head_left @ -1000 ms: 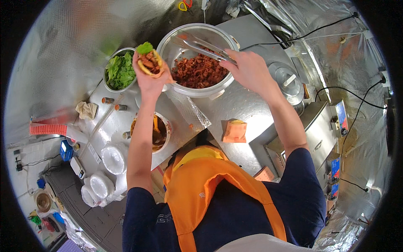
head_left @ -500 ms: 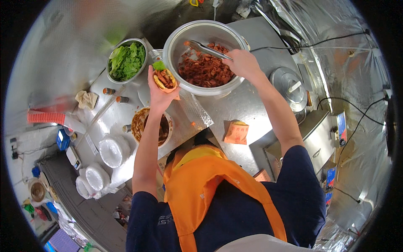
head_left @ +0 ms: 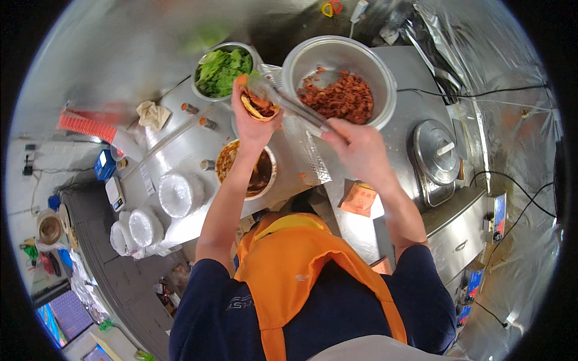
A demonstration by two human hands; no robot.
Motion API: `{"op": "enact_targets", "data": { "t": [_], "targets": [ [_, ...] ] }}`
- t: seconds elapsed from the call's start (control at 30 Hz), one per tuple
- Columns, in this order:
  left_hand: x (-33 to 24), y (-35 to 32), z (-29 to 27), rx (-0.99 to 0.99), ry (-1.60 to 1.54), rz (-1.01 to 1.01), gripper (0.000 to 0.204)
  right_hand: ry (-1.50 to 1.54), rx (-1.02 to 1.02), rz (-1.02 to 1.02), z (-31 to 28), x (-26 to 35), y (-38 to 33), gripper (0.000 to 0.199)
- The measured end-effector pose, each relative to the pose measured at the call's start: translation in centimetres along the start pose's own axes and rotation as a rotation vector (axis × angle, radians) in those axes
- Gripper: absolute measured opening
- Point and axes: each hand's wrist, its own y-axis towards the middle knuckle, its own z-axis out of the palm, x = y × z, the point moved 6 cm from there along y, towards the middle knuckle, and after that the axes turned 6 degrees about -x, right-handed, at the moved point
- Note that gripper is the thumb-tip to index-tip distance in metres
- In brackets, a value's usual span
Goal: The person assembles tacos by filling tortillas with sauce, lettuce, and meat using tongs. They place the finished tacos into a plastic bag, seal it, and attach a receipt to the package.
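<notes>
In my left hand (head_left: 253,129) is a flatbread sandwich (head_left: 260,109) stuffed with reddish-brown chopped meat, fingers wrapped round it. My right hand (head_left: 363,151) grips a pair of metal tongs (head_left: 304,113). Their blurred tips reach left to the sandwich's open top; whether they hold meat there I cannot tell. Behind the tongs stands a big round pot (head_left: 389,90) with chopped meat (head_left: 344,96) in it. A metal bowl of lettuce (head_left: 221,72) sits just beyond my left hand. Below my left wrist is a tub (head_left: 275,171) of dark sauce, partly hidden by my forearm.
A paper-wrapped sandwich (head_left: 359,200) lies on the metal table near my right forearm. Farther right is a pot lid (head_left: 438,150). To the left are plastic-wrapped bowls (head_left: 180,194), small spice jars (head_left: 208,123), a crumpled cloth (head_left: 153,115) and a red cup stack (head_left: 89,124).
My right hand has drawn the tongs out of the pot and over to the sandwich, coming nearer to me. The whole view has shifted, so the table things appear farther right.
</notes>
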Motion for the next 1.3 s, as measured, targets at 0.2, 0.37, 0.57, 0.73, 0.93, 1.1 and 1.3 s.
{"op": "enact_targets", "data": {
  "t": [0.2,0.37,0.57,0.73,0.93,1.1,1.3],
  "targets": [
    [-1.2,-0.2,-12.0,-0.183,0.140,0.016,0.119,-0.050,0.086,-0.085,8.2,7.9,-0.2,0.021],
    [0.5,-1.8,-28.4,-0.318,-0.018,-0.005,0.113,0.107,0.161,-0.267,19.1,18.6,0.7,0.023],
    [2.5,-2.4,-51.6,-0.418,-0.025,-0.093,0.111,0.192,0.430,-0.282,37.2,34.6,0.7,0.021],
    [11.0,0.8,-74.4,-0.430,0.433,0.196,0.103,0.362,0.536,-0.069,55.8,45.5,0.4,0.022],
    [23.1,3.5,-91.0,-0.114,0.778,-0.047,0.100,0.343,0.565,0.178,70.8,50.9,0.8,0.026],
    [29.4,7.3,-93.5,0.075,0.841,-0.230,0.102,-0.044,0.507,0.016,77.2,53.5,2.4,0.026],
    [33.2,9.2,-91.9,0.225,1.026,-0.303,0.114,-0.118,0.457,0.070,83.3,52.4,0.9,0.027]
  ]
}}
